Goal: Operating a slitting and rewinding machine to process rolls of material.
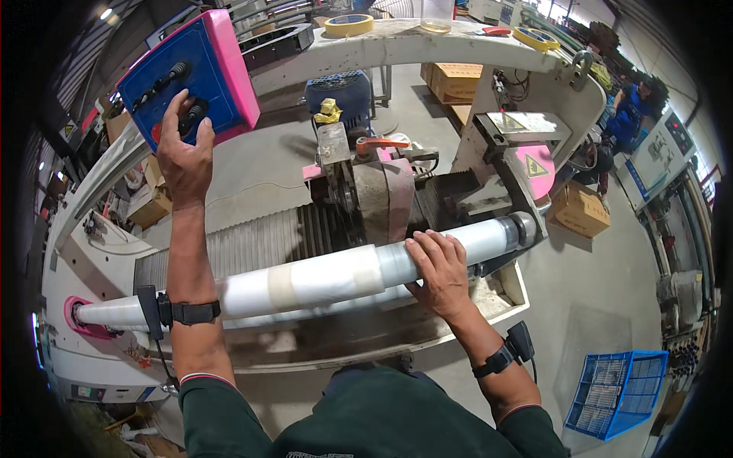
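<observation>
- While I follow the head view from my distant station, the long white-wrapped roll (328, 282) lies across the machine, from a pink-rimmed holder (82, 318) at the left to a round metal end piece (522, 230) at the right.
- I see the left hand (187, 160) raised to a blue panel (208, 82) in a pink housing, fingers half curled, thumb and forefinger either side of a black knob (198, 111); whether they press on it I cannot tell.
- I have the right hand (441, 278) laid over the roll, right of its beige band (283, 287), fingers bent lightly across the top rather than wrapped around it.
- Among containers, I pick out a blue mesh-sided crate (616, 393) on the floor at lower right, its contents unclear to me.
- Cardboard boxes stand beyond the machine: one at right (580, 210), another at the top (456, 82); I cannot see into them.
- On the machine's upper beam (405, 52) I find a clear cup (437, 15), contents unreadable, near a yellow tape roll (349, 26).
</observation>
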`<control>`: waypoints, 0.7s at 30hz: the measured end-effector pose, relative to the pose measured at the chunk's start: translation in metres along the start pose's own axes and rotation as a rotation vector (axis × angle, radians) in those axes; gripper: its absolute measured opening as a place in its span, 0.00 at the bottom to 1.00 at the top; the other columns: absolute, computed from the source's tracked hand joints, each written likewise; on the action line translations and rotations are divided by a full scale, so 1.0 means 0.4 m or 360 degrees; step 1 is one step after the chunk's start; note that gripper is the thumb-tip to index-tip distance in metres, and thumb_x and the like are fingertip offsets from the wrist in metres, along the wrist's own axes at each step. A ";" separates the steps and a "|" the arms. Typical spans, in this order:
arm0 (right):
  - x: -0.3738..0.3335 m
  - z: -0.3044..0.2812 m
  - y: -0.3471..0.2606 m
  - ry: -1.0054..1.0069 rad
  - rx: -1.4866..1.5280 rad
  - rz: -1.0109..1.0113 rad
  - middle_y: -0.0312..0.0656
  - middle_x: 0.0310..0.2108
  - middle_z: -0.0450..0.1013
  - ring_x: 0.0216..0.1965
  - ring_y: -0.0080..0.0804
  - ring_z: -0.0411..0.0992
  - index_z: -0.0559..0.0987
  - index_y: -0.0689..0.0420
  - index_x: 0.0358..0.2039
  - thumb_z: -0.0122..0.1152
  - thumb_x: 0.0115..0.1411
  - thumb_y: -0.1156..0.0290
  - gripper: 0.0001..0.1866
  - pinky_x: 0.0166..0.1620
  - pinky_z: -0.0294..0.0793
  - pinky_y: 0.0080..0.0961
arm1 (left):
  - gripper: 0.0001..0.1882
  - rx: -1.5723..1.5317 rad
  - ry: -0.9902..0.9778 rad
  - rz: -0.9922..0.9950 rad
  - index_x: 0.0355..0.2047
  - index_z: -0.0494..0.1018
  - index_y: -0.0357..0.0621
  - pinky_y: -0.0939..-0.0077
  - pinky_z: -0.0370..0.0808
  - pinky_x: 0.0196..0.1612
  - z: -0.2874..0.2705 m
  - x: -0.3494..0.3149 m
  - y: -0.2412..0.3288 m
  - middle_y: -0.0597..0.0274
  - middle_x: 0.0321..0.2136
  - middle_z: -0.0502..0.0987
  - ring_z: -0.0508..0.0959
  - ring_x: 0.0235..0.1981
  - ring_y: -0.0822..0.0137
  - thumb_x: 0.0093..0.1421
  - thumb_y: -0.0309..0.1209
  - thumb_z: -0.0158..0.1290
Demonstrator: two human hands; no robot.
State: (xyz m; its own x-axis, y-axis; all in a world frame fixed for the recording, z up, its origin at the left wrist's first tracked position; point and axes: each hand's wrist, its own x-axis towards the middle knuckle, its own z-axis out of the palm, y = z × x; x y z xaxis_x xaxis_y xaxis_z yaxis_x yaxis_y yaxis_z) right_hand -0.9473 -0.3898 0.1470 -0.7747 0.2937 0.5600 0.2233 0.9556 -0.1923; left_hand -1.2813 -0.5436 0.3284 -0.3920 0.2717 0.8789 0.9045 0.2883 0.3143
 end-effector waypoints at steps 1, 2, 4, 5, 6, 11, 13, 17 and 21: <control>0.000 0.000 0.000 0.0004 -0.0003 -0.0001 0.41 0.52 0.65 0.54 0.42 0.62 0.67 0.53 0.52 0.71 0.31 0.69 0.43 0.57 0.58 0.43 | 0.24 -0.0007 0.0023 0.0014 0.53 0.67 0.40 0.69 0.68 0.53 0.002 0.001 -0.001 0.50 0.46 0.73 0.73 0.48 0.60 0.54 0.27 0.53; 0.000 0.001 -0.001 0.0001 -0.0001 -0.0006 0.41 0.52 0.65 0.54 0.42 0.62 0.67 0.53 0.52 0.71 0.31 0.69 0.43 0.57 0.58 0.43 | 0.25 -0.0014 0.0046 0.0027 0.52 0.67 0.39 0.70 0.69 0.52 0.003 0.002 -0.003 0.51 0.44 0.74 0.74 0.47 0.61 0.52 0.26 0.53; 0.001 0.002 -0.002 0.0025 0.0008 -0.0001 0.41 0.52 0.65 0.54 0.42 0.62 0.67 0.52 0.52 0.72 0.30 0.69 0.43 0.56 0.59 0.44 | 0.26 -0.0007 0.0059 0.0033 0.53 0.66 0.39 0.70 0.69 0.52 0.005 0.001 -0.011 0.51 0.44 0.74 0.74 0.47 0.61 0.52 0.26 0.53; 0.001 0.003 -0.003 0.0022 0.0011 -0.0006 0.41 0.52 0.65 0.54 0.42 0.62 0.67 0.52 0.52 0.72 0.30 0.69 0.43 0.56 0.59 0.44 | 0.27 -0.0004 0.0070 0.0043 0.54 0.64 0.38 0.70 0.68 0.52 0.005 0.001 -0.015 0.51 0.45 0.74 0.74 0.47 0.61 0.52 0.26 0.53; 0.002 0.003 -0.003 0.0026 0.0006 -0.0007 0.41 0.52 0.65 0.54 0.42 0.62 0.67 0.52 0.52 0.72 0.30 0.69 0.43 0.56 0.59 0.44 | 0.27 0.0002 0.0072 0.0039 0.54 0.64 0.38 0.70 0.68 0.52 0.006 0.000 -0.016 0.51 0.45 0.74 0.74 0.47 0.61 0.52 0.26 0.53; 0.006 0.001 -0.005 0.0031 0.0008 -0.0009 0.41 0.52 0.65 0.53 0.42 0.63 0.67 0.52 0.52 0.72 0.29 0.69 0.43 0.56 0.59 0.44 | 0.32 -0.0383 0.0149 -0.0165 0.57 0.57 0.33 0.70 0.67 0.53 0.026 -0.008 -0.018 0.49 0.47 0.72 0.73 0.48 0.61 0.53 0.26 0.53; 0.006 0.001 -0.008 0.0045 -0.0003 0.0009 0.40 0.51 0.66 0.53 0.42 0.63 0.68 0.52 0.51 0.72 0.28 0.70 0.42 0.55 0.60 0.43 | 0.32 -0.0420 0.0184 -0.0188 0.57 0.55 0.32 0.70 0.67 0.54 0.038 -0.024 -0.017 0.48 0.48 0.70 0.72 0.49 0.61 0.53 0.26 0.53; 0.001 0.012 -0.002 0.0035 -0.0028 0.0002 0.39 0.52 0.66 0.54 0.39 0.63 0.67 0.50 0.52 0.73 0.28 0.68 0.44 0.58 0.56 0.42 | 0.34 -0.0742 0.0338 -0.0195 0.58 0.52 0.30 0.70 0.62 0.57 0.083 -0.051 -0.002 0.46 0.52 0.66 0.68 0.52 0.60 0.53 0.25 0.53; 0.003 0.012 -0.007 0.0045 -0.0021 0.0008 0.39 0.52 0.66 0.54 0.39 0.63 0.68 0.50 0.52 0.72 0.29 0.68 0.43 0.58 0.56 0.42 | 0.35 -0.0844 0.0447 -0.0185 0.58 0.49 0.30 0.68 0.58 0.60 0.111 -0.059 -0.002 0.44 0.54 0.62 0.65 0.54 0.59 0.53 0.24 0.53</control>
State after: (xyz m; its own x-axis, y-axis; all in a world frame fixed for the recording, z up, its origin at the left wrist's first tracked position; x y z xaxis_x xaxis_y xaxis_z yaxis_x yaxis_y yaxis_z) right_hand -0.9517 -0.3921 0.1441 -0.7567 0.2988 0.5815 0.2350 0.9543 -0.1846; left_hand -1.2801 -0.5094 0.2914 -0.4993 -0.0073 0.8664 0.8471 -0.2143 0.4864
